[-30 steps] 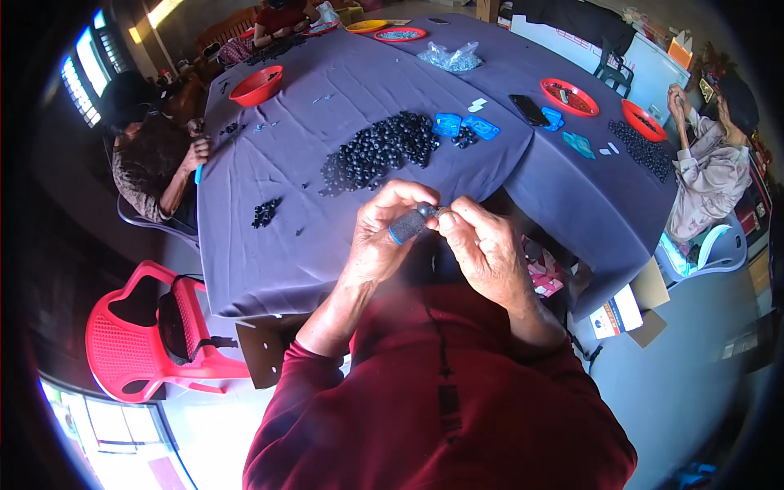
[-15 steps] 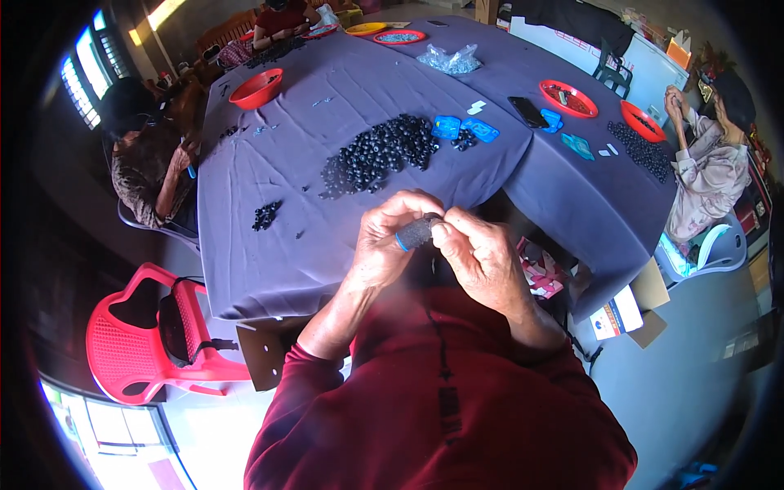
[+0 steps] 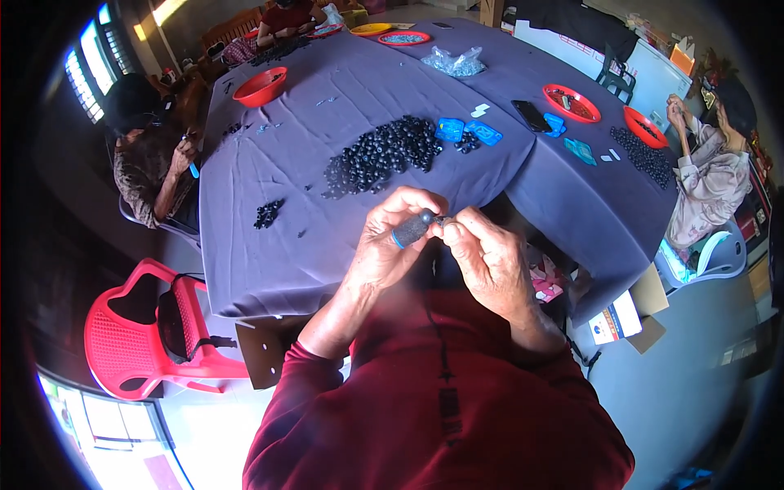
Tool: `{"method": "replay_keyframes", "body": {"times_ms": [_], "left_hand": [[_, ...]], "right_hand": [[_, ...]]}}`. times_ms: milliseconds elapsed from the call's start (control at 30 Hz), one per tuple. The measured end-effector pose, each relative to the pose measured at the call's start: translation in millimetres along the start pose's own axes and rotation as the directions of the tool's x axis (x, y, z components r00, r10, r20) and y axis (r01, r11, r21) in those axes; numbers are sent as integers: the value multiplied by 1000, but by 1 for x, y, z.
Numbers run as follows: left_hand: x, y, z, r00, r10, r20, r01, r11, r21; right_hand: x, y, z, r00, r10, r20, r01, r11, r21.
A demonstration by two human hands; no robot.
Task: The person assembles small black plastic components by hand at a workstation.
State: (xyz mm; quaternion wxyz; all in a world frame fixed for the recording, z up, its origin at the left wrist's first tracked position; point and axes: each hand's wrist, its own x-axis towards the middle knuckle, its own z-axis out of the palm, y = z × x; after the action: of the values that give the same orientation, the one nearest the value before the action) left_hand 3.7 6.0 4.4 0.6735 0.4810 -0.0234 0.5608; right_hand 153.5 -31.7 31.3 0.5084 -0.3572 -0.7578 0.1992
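Head view, looking down over a dark red sweater (image 3: pixel 441 425) filling the lower centre of the frame. Left hand (image 3: pixel 388 245) just below centre, curled shut around a short dark grey cylindrical piece with a blue band (image 3: pixel 412 229), thumb and fingers wrapped over it. Right hand (image 3: pixel 490 261) immediately to its right, fingertips (image 3: pixel 454 233) pinched at the piece's right end, touching it; whether something small sits between those fingertips, impossible to tell. Both hands held together just in front of the near edge of a table draped in a purple-grey cloth (image 3: pixel 269 245). Above the hands, near mid-frame, a large heap of small black parts (image 3: pixel 380 155) on the cloth, with blue plastic trays (image 3: pixel 467 131) just beside its right end. Smaller cluster of black parts (image 3: pixel 267 212) left of centre, apart from the heap. Red bowl (image 3: pixel 260 86) in the upper left, two more red bowls (image 3: pixel 572 102) in the upper right, a dark phone (image 3: pixel 531 115) near them. Red plastic chair (image 3: pixel 139 343) at lower left. Another person (image 3: pixel 151 159) seated at the left edge, one more (image 3: pixel 706 171) at the right edge.
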Motion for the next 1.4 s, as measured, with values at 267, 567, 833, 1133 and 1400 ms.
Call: {"method": "replay_keyframes", "body": {"times_ms": [267,567,833,1133,1400], "left_hand": [[2,0,0,1000,-28,7,29,991,-133],[2,0,-6,998,-63,17,65,978,-197],[-1,-3,0,998,31,-55,-28,998,52],[-2,-5,-4,995,59,-84,-44,985,166],[-1,-1,-2,998,-25,-53,19,994,-108]], "right_hand": [[7,-7,-1,995,-41,-93,53,990,134],[2,-1,3,999,30,-39,-29,999,18],[2,-1,1,999,19,-27,-19,1000,-11],[3,-3,2,999,31,14,-30,997,-70],[3,-3,2,997,20,-68,-19,1000,25]]}}
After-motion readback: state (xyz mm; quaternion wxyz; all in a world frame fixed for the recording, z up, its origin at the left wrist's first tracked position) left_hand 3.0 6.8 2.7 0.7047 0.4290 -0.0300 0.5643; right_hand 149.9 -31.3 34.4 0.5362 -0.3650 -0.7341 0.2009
